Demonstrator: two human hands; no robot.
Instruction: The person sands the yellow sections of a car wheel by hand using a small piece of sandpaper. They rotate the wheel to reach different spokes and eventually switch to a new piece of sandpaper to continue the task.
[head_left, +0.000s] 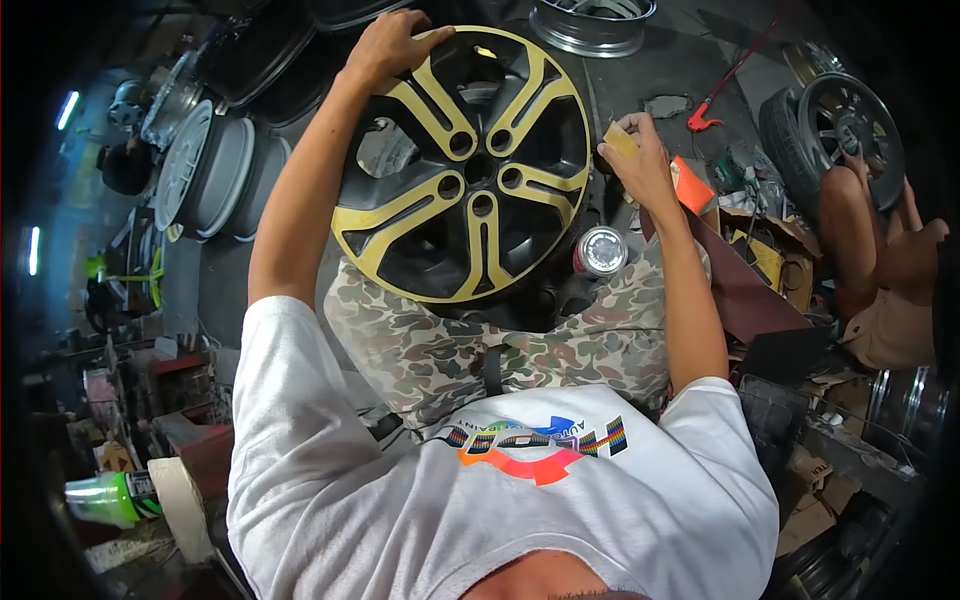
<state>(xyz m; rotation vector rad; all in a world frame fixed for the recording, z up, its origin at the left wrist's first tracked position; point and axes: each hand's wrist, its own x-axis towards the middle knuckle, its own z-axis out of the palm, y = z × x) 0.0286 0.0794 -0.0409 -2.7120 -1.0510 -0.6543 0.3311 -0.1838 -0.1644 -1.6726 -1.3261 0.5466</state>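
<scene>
A black and gold alloy wheel rim (481, 170) lies in front of me, its lower edge against my camouflage trousers. My left hand (398, 45) grips its upper left edge, with the thumb over the face and the other fingers on the outer side. To the right of the rim and apart from it, my right hand (643, 160) pinches a small yellow piece of what looks like sandpaper (622, 140). Below that hand, a round can with a silvery top (601, 251) stands close to the rim.
A red air blow gun (704, 118) lies on the floor ahead. At right, a person's hand touches a tyred wheel (853, 135), near cardboard boxes (795, 235). Silver rims (190, 170) stand at left; a chrome rim (592, 25) lies at the top.
</scene>
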